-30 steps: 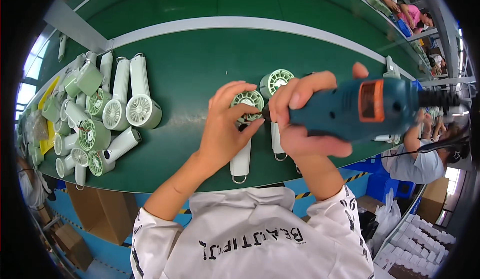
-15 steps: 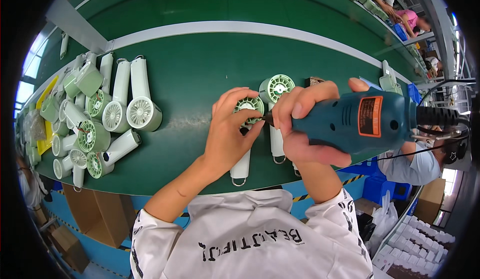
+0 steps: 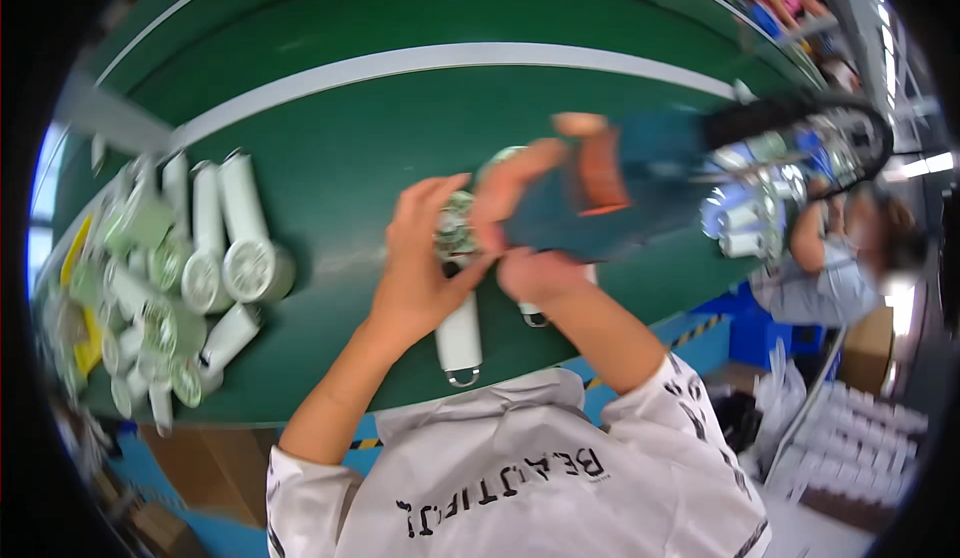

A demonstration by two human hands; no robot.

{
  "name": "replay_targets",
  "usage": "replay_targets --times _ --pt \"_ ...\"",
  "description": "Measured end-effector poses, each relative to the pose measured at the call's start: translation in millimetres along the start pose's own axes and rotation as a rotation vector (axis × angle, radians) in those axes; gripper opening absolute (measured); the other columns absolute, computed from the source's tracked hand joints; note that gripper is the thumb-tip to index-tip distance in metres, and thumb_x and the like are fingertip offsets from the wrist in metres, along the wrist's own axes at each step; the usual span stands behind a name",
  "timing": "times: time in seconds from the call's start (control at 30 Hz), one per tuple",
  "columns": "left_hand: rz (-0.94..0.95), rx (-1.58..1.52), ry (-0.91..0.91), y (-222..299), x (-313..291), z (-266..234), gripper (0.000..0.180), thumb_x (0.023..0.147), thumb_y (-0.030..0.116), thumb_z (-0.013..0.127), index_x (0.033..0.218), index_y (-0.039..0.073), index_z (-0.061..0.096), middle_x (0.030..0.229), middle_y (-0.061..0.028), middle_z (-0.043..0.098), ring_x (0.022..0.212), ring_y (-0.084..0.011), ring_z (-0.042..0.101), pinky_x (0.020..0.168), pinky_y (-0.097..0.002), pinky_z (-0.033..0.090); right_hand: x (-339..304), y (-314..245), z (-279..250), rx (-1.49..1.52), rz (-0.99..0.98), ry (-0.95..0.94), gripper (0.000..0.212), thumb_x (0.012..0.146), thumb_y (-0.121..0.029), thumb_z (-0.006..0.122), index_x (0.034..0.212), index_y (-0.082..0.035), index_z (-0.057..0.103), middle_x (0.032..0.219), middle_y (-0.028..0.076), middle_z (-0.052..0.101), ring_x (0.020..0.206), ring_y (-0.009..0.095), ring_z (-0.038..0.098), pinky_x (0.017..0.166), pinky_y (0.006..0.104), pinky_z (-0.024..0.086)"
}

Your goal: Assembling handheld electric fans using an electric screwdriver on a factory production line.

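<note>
A handheld fan [image 3: 458,343] with a white handle and an opened, pale green head lies on the green bench in front of me. My left hand [image 3: 412,258] closes its thumb and fingers around the fan's head. In my right hand [image 3: 530,218] is a teal electric screwdriver [image 3: 650,193] with an orange label, smeared by motion. The screwdriver's tip is hidden by my fingers, close to the left hand. A second handheld fan [image 3: 535,314] lies just to the right, mostly covered by my right hand.
Several pale green and white fans [image 3: 205,278] are heaped on the left of the bench, beside a yellow sheet [image 3: 88,348]. A thick black cable [image 3: 850,123] loops from the screwdriver. At right sit a co-worker [image 3: 835,258] and more parts [image 3: 745,218]. A cardboard box [image 3: 205,468] stands below.
My right hand has moved up and left, and the screwdriver has swung with its rear end raised. My left hand stays on the same fan. The whole view has shifted and blurred.
</note>
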State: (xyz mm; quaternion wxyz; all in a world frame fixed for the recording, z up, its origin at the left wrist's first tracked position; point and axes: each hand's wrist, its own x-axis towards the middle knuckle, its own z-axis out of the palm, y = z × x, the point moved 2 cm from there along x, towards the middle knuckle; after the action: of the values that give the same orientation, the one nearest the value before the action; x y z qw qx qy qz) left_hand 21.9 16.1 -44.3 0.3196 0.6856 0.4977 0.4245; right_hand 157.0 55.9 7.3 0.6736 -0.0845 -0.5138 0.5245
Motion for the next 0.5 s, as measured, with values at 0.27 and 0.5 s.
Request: replay_targets --times 0.27,0.5 --pt "-0.177 -0.048 -0.071 -46.4 -31.4 13.4 0.073 0.075 0.004 0.076 0.143 0.006 0.049 0.139 -0.0159 0.049 0.127 -0.0315 0.052 0.102 -0.0406 0.045 3.8 -5.8 1.7 -0.770 -0.195 -0.233 0.101 0.068 -0.050 0.089 0.139 0.007 0.043 0.110 0.013 0.064 0.089 0.023 0.067 0.081 0.0276 0.051" --pt "-0.084 0.093 0.007 -32.3 -37.3 16.3 0.055 0.080 0.010 0.076 0.133 0.004 0.060 0.130 -0.0164 0.061 0.123 -0.0304 0.056 0.107 -0.0419 0.041 0.2 -13.4 4.4 -0.554 -0.312 -0.125 0.090 0.078 -0.050 0.083 0.138 0.004 0.044 0.110 0.014 0.066 0.091 0.030 0.068 0.081 0.0325 0.053"
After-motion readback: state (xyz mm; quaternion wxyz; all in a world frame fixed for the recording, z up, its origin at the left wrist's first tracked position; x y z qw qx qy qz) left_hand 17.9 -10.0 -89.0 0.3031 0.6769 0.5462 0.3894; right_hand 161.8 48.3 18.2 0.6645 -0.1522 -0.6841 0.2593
